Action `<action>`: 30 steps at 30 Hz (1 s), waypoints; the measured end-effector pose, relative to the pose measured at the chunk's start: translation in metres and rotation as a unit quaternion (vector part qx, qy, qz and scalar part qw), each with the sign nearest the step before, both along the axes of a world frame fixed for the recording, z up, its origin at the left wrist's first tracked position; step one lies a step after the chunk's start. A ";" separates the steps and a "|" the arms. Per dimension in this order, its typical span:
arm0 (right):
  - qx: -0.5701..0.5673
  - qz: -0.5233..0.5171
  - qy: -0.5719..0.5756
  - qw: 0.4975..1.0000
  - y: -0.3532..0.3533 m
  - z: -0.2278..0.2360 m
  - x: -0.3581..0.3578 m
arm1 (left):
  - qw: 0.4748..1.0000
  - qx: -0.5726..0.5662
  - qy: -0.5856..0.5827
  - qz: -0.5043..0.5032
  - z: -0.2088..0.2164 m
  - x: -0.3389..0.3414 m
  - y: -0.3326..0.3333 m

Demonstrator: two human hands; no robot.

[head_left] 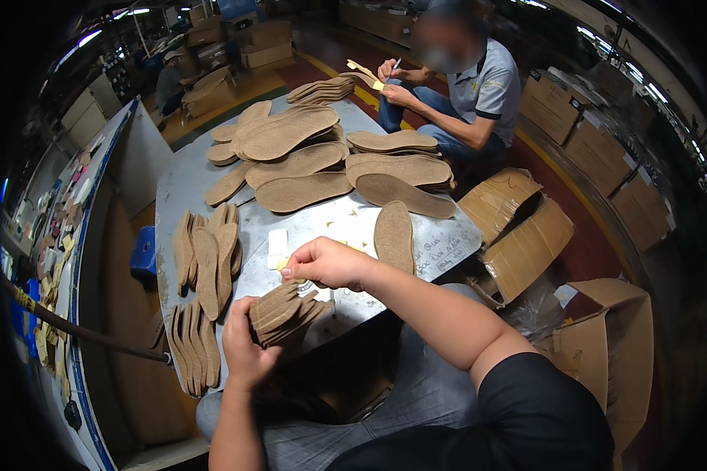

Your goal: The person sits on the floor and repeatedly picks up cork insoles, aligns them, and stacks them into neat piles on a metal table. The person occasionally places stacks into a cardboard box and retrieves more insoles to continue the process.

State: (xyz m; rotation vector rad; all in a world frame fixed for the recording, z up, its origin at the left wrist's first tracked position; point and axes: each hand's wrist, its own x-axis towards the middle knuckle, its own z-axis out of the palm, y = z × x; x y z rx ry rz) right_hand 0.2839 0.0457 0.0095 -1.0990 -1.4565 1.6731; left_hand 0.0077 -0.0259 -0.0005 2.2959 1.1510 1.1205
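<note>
My left hand is closed around a fanned stack of brown cork-like insoles, held over the near edge of the metal table. Just above that stack, my right hand pinches a small yellow slip between thumb and fingertips. Behind the slip, a white pad lies on the table. A single insole rests to the right of my right hand. Left of my hands are two bundles of insoles, an upper one and a lower one.
Piles of insoles cover the far part of the metal table. Across it sits a co-worker holding a pen and an insole with a yellow slip. Open cardboard boxes stand at right; a blue stool and a cluttered bench are left.
</note>
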 end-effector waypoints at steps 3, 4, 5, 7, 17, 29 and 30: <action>0.006 0.004 0.026 1.000 0.002 0.002 0.006 | 0.991 -0.065 -0.115 -0.006 -0.004 -0.003 -0.002; -0.032 0.013 0.032 0.999 0.002 0.008 0.008 | 0.982 -0.097 -0.164 -0.005 -0.007 -0.006 -0.004; -0.046 0.031 0.044 0.998 0.004 0.007 0.011 | 0.970 -0.137 -0.198 -0.042 -0.008 -0.010 -0.003; -0.039 0.020 0.082 0.996 0.002 -0.002 0.013 | 0.932 -0.219 -0.277 -0.087 0.000 0.006 -0.012; 0.048 0.126 -0.139 0.981 -0.013 -0.061 -0.042 | 0.869 -0.239 -0.430 0.050 -0.020 0.012 -0.006; 0.133 0.205 -0.078 0.966 0.002 0.001 0.018 | 0.669 -0.473 -0.574 -0.001 -0.030 -0.011 0.016; 0.127 0.218 -0.044 0.967 0.007 -0.004 0.026 | 0.663 -0.479 -0.575 0.016 -0.032 -0.008 0.018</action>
